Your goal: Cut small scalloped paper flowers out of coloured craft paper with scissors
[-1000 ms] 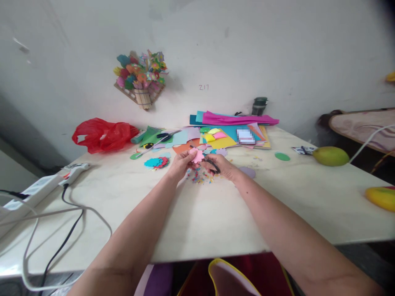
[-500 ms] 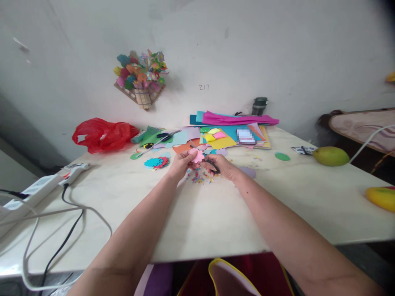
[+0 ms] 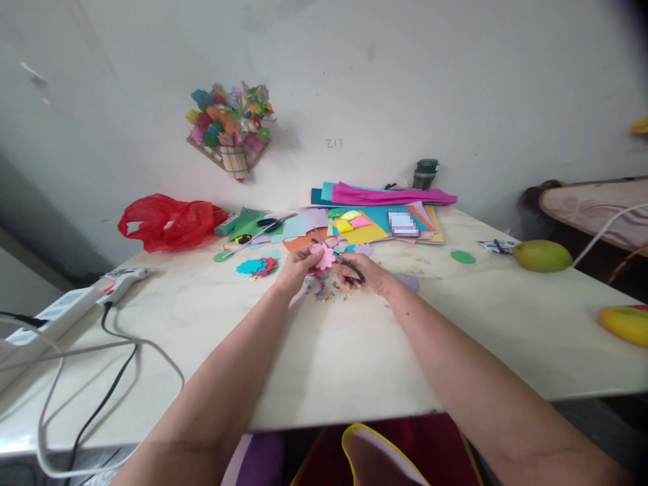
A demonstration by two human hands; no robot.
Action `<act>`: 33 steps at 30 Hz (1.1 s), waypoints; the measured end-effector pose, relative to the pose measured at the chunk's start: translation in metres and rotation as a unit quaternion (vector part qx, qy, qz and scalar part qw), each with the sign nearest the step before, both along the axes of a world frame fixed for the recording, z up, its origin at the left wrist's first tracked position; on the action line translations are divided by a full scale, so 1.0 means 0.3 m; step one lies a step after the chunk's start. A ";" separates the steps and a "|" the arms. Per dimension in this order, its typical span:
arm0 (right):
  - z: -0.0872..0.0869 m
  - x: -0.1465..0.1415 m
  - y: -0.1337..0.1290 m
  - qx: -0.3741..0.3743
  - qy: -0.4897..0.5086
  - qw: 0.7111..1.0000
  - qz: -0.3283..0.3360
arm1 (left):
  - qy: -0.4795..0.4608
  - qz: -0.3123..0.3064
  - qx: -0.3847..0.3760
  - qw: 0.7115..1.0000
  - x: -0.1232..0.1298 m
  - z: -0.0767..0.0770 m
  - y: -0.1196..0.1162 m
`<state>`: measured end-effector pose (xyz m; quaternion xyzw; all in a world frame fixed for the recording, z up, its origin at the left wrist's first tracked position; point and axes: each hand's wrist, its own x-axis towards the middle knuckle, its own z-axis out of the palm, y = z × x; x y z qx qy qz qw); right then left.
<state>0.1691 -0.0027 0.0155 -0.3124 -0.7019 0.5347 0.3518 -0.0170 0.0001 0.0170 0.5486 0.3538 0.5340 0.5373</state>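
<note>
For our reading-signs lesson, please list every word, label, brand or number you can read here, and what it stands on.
"217", on the wall; the 2 could be a Z.
Phone: screen pixelated, unreadable.
Small packet near the green mango: any print too small.

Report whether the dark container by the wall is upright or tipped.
Upright: the dark container stands straight, wider at its top than below.

on the table, a bag lies behind a power strip. a phone rests on papers, before a cup.
</note>
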 end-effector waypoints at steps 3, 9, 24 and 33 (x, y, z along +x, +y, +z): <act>0.003 0.008 0.004 -0.004 0.000 1.000 -0.019 | 0.010 -0.008 0.003 1.000 -0.003 -0.003 0.002; 0.016 0.006 0.014 -0.009 0.077 0.992 -0.099 | 0.048 -0.047 0.004 0.998 -0.003 -0.007 -0.007; 0.022 -0.012 0.021 -0.029 0.156 0.976 -0.149 | 0.045 -0.107 -0.059 0.991 0.010 -0.015 -0.018; 0.017 -0.025 0.014 -0.030 0.132 0.980 -0.148 | -0.037 -0.024 -0.057 0.997 0.008 -0.007 -0.013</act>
